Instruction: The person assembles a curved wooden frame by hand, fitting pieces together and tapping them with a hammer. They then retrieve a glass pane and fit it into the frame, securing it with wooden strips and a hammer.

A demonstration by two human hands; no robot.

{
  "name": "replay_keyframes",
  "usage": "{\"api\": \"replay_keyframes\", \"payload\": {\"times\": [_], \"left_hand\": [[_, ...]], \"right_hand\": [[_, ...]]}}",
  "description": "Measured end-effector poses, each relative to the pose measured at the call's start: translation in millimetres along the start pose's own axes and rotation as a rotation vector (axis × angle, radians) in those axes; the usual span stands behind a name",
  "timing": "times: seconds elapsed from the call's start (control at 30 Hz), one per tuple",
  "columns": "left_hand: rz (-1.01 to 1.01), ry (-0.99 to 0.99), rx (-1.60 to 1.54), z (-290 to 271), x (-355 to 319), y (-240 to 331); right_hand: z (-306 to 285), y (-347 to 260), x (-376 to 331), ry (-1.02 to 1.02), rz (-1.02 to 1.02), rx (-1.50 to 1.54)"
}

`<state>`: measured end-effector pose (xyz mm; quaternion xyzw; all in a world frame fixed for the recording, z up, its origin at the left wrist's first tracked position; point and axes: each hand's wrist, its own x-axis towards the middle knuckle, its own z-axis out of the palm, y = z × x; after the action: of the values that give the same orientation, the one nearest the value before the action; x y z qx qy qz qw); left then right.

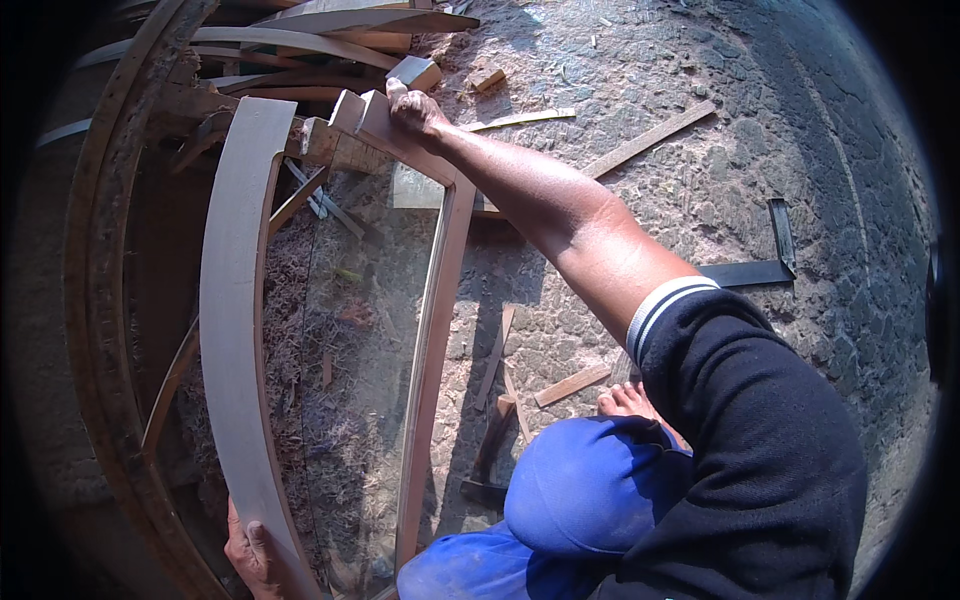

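A pale wooden window frame point(235, 300) with a curved left rail and a straight right rail point(430, 340) holds a pane of clear glass point(360, 330). My right hand point(415, 108) reaches far forward and grips the frame's top corner joint. My left hand point(250, 550) holds the lower end of the curved rail near the bottom edge of the view. My blue-clad knee point(590, 480) and a bare foot point(630, 402) show below my right arm.
A large dark curved wooden arch point(95, 300) runs along the left. Curved offcuts point(330, 25) pile at the top. On the rough ground lie wood strips point(650, 138), a steel square point(770, 265) and a hammer point(490, 450). Sawdust covers the ground under the glass.
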<state>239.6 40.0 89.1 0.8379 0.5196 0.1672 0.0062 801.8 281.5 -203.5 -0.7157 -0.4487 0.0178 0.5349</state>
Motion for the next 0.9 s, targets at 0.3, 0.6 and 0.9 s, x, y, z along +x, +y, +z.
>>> {"api": "replay_keyframes", "payload": {"times": [0.3, 0.6, 0.9], "left_hand": [[-0.081, -0.200, -0.084, 10.5, 50.9, 0.5], [-0.067, -0.290, -0.053, 10.0, 68.7, -18.8], [-0.021, -0.338, 0.012, 13.0, 81.2, -33.3]], "right_hand": [[2.3, 4.5, 1.2, -0.003, -0.047, -0.064], [16.6, 15.5, 6.3, 0.023, -0.083, -0.106], [-4.7, -3.6, 0.4, -0.033, 0.051, 0.069]]}}
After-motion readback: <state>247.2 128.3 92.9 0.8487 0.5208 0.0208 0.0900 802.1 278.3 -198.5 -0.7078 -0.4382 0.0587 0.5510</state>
